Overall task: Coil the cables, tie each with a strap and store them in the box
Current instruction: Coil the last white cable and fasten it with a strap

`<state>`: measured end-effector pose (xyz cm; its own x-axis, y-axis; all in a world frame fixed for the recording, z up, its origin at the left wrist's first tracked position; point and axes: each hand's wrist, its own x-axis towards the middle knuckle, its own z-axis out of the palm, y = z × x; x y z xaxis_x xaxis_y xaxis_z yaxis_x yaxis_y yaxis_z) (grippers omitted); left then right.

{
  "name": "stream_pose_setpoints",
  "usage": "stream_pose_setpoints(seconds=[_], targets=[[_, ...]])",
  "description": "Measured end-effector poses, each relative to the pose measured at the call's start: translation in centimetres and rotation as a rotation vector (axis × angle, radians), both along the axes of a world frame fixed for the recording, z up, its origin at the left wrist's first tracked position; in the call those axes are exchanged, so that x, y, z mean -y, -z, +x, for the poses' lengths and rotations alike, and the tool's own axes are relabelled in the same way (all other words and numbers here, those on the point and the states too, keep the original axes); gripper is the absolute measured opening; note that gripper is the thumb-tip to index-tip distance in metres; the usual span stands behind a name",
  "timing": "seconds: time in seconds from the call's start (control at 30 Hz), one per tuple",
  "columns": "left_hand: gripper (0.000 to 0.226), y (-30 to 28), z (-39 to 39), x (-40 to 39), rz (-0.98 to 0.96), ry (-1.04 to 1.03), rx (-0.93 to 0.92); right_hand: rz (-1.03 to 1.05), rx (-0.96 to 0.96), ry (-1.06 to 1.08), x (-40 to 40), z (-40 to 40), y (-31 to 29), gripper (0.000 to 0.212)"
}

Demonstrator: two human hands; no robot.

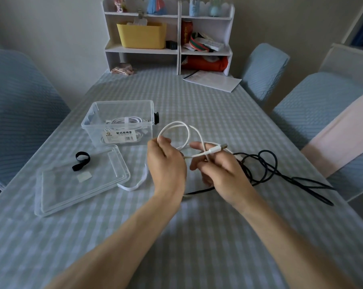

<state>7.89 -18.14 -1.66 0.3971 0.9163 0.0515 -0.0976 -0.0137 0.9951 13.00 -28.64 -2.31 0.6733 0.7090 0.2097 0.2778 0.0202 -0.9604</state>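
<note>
Nearest to us are our two forearms, reaching up from six o'clock over the checked tabletop (197,101) and meeting at its centre. Our left hand (166,161) has its fingers curled around the gathered loops of the white cable (174,125), which arch up toward twelve o'clock above the knuckles. Our right hand (216,165), just beside it at three o'clock, holds the same cable near its free end, with the plug (217,148) lying across the fingers, its long axis pointing toward two o'clock. We judge the coiling step is in hand: the right hand is nearer the loose tail, so it would feed the last length leftward into the loops the left hand keeps. A white strap (134,185) lies on the tabletop at about eight o'clock from the left hand, near it and closest to that side. The black cable (280,174) sprawls uncoiled at three to four o'clock, beyond the right hand. The clear box (88,122) stands at ten o'clock with a strapped white coil inside, its lid (51,205) lying toward eight o'clock with a black strap (81,160) on it.
</note>
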Motion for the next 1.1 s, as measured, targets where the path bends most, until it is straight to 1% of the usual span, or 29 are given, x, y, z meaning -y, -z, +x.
stream_pose_setpoints(seconds=[0.07,0.17,0.23,0.3,0.43,0.57,0.63,0.77,0.8,0.87,0.93,0.97,1.03,1.1], targets=[[0.027,-0.2,0.0,-0.1,0.015,-0.01,-0.009,-0.003,0.026,-0.041,0.0,-0.2,0.0,0.025],[0.028,-0.5,-0.3,0.6,0.084,0.019,-0.029,0.072,-0.006,0.021,-0.3,-0.2,0.0,0.014],[0.03,-0.7,-0.7,1.2,0.148,0.072,-0.049,0.145,-0.067,0.065,-0.2,-0.1,0.0,0.017],[0.031,-0.6,-0.9,1.5,0.198,0.115,-0.072,0.17,-0.105,0.075,-0.1,-0.1,-0.2,0.024],[0.029,0.0,-0.8,1.1,0.264,0.153,-0.121,0.125,-0.132,0.099,-0.3,-0.4,-0.3,0.026],[0.028,0.1,-1.4,1.1,0.368,0.235,-0.191,0.065,-0.181,0.187,-0.4,-0.6,-0.5,0.032],[0.03,0.0,-1.7,1.3,0.451,0.278,-0.223,0.024,-0.143,0.239,-0.1,-0.4,-0.6,0.033],[0.032,0.0,-1.7,0.9,0.605,0.338,-0.265,-0.002,0.019,0.309,0.4,0.3,-0.9,0.038],[0.028,0.0,-1.7,0.5,0.666,0.348,-0.279,0.001,0.054,0.306,0.5,0.3,-1.0,0.039],[0.006,-0.6,-1.7,-0.5,0.807,0.377,-0.329,-0.023,0.128,0.262,0.9,0.4,-1.3,0.04],[0.033,-1.1,-1.9,-1.3,0.934,0.406,-0.383,-0.064,0.166,0.177,1.2,0.2,-1.5,0.039],[0.039,-1.3,-1.9,-1.7,0.997,0.427,-0.416,-0.085,0.172,0.13,1.2,0.1,-1.5,0.039],[0.033,-1.7,-2.1,-1.9,1.14,0.442,-0.529,-0.124,0.158,0.062,1.2,0.0,-1.2,0.037],[0.024,-1.7,-2.1,-2.3,1.203,0.44,-0.65,-0.16,0.149,0.031,1.2,0.1,-1.0,0.036]])
